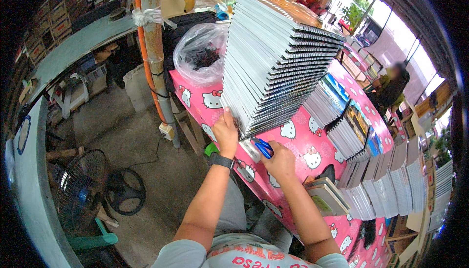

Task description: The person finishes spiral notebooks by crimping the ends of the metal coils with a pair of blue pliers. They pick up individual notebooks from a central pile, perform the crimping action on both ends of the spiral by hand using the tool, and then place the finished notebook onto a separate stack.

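Observation:
A tall, leaning stack of spiral-bound books (266,57) with white page edges and black coils rises from the table in front of me. My left hand (226,135) grips the near lower corner of this stack, one finger lying up along the page edges and the other fingers partly hidden. Blue-handled pliers (263,146) are held in my right hand (281,161), close to the coil ends at the bottom of the stack. The jaws of the pliers are hard to make out against the books.
A pink cartoon-print cloth (312,145) covers the table. More spiral-bound books (347,133) and rows of book stacks (383,185) stand to the right. Behind lies a clear plastic bag (198,55). A post (154,48) and a floor fan (83,189) are left; another person (391,87) sits far right.

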Demonstrator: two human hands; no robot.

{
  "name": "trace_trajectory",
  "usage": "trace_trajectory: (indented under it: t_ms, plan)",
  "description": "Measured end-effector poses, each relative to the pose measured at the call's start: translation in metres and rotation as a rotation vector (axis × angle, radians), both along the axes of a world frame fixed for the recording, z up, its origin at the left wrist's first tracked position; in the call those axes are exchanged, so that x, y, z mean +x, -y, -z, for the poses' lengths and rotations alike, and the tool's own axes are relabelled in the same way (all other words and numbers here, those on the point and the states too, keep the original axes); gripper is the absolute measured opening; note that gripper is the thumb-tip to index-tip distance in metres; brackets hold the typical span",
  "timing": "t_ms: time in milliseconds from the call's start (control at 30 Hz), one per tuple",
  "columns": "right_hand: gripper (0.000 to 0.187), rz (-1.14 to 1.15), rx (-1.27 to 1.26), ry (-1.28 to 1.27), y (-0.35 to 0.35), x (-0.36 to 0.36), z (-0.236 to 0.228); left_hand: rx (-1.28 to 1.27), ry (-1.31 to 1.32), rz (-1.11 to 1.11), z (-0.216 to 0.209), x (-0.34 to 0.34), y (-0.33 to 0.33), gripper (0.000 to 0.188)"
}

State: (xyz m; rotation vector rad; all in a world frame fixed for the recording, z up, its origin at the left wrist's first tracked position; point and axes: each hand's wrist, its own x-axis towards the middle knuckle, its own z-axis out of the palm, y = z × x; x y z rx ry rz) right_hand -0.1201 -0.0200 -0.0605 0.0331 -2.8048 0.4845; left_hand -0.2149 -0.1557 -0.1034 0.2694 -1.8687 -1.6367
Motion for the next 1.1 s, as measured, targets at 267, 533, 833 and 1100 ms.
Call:
trace_trajectory:
  t_ms: [267, 533, 833, 1100]
  plan:
    - [0.039, -0.026, 0.049, -0.006, -0.002, 0.004, 0.007, -0.146, 0.032, 0.048, 0.019, -0.004, 0.016, 0.04]
    - [0.043, -0.002, 0.071, 0.011, 0.003, 0.001, 0.011, 0.114, -0.227, 0.178, 0.022, 0.041, -0.006, 0.032]
    - [0.041, 0.013, 0.09, 0.019, 0.016, 0.004, 0.001, -0.142, -0.154, 0.094, 0.026, 0.022, 0.0, 0.034]
    - [0.037, 0.045, -0.032, 0.2, 0.006, 0.004, 0.005, -0.134, -0.145, 0.109, 0.031, 0.017, 0.001, 0.034]
